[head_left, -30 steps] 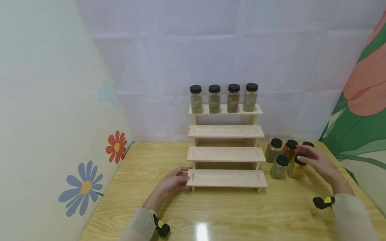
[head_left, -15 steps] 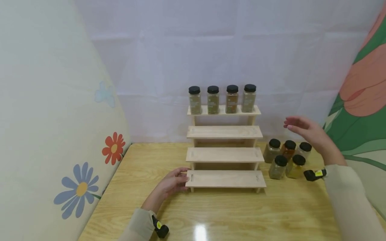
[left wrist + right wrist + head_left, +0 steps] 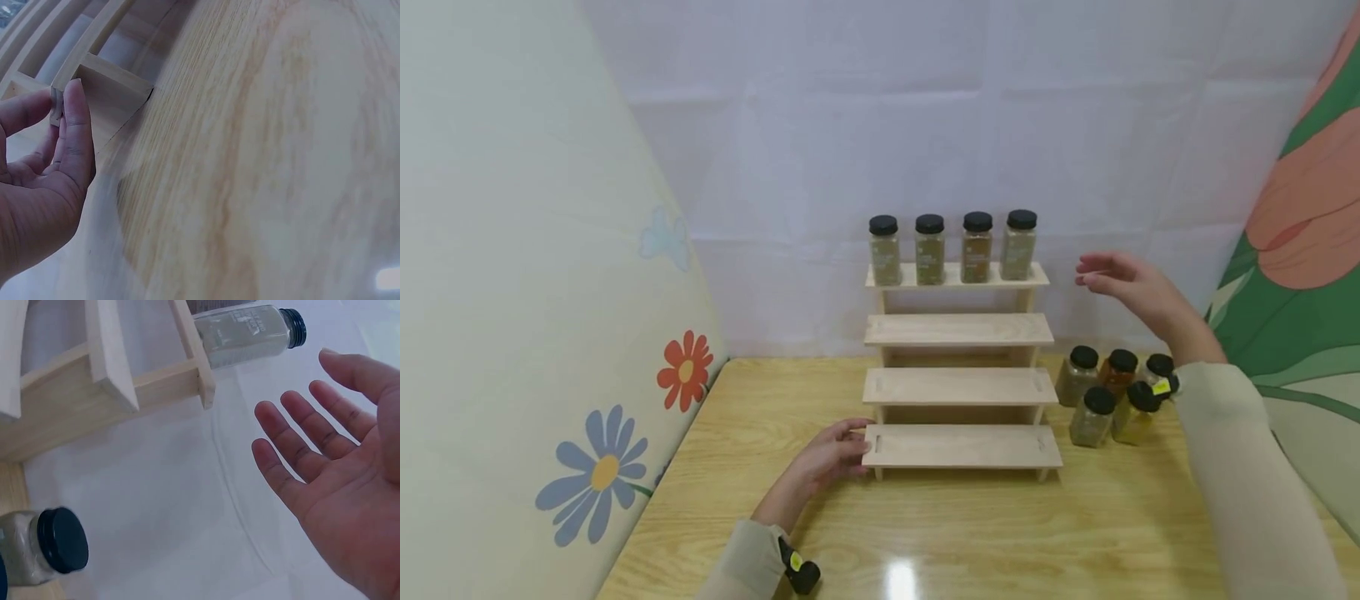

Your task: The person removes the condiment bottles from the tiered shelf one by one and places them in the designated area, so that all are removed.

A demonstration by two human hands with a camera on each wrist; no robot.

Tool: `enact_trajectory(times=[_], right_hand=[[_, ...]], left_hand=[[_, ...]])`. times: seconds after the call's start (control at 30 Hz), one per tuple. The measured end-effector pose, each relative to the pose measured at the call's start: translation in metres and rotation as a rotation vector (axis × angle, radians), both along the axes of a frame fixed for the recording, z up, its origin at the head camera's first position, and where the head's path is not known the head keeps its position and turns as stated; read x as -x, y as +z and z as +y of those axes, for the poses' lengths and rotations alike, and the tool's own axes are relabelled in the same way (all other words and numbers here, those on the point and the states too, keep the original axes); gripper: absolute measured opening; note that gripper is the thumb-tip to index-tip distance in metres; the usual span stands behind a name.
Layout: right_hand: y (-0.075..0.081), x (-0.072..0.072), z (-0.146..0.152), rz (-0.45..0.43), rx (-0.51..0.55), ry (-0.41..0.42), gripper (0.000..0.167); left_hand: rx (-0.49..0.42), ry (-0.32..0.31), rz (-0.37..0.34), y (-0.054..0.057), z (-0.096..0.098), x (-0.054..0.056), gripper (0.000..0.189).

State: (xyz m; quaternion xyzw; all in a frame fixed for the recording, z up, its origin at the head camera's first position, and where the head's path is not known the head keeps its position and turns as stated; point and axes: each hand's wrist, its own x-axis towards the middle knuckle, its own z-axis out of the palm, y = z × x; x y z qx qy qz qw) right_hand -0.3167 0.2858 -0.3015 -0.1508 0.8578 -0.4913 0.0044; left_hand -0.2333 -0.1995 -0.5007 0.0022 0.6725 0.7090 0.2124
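Observation:
A stepped wooden rack (image 3: 958,386) with tiered shelves stands on the table. My left hand (image 3: 827,454) pinches the left end of its lowest shelf (image 3: 962,446); in the left wrist view, thumb and finger close on the board's end (image 3: 57,106). To the right of the top shelf, my right hand (image 3: 1123,283) is raised in the air, fingers loosely extended and nothing in them. Closest to it is the rightmost spice jar (image 3: 1018,246) on the top shelf, seen also as a glass jar (image 3: 244,334) in the right wrist view, apart from the fingers.
Several black-lidded spice jars line the top shelf, including a reddish-brown jar (image 3: 977,250). More stand on the table (image 3: 760,400) right of the rack, among them a yellow jar (image 3: 1131,421) and a greyish jar (image 3: 1092,421). A white cloth (image 3: 790,167) hangs behind.
My right hand has risen from over the jars on the right and moved left toward the top shelf's height, still holding nothing. The left hand stays on the lowest shelf.

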Motion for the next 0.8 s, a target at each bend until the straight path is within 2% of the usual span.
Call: enact_trajectory(times=[0.2, 0.43, 0.63, 0.8], right_hand=[[0.011, 0.01, -0.013, -0.014, 0.032, 0.01, 0.062], [0.025, 0.023, -0.03, 0.003, 0.036, -0.03, 0.065], [0.032, 0.031, -0.043, 0.0, 0.055, -0.046, 0.063], [0.036, 0.039, -0.051, -0.001, 0.097, -0.025, 0.059]], left_hand=[[0.007, -0.003, 0.002, 0.001, 0.0, -0.001, 0.054], [0.016, 0.008, 0.004, 0.002, 0.0, -0.001, 0.054], [0.006, 0.005, 0.002, 0.002, -0.001, -0.001, 0.054], [0.002, 0.01, 0.0, 0.0, 0.001, -0.001, 0.053]])
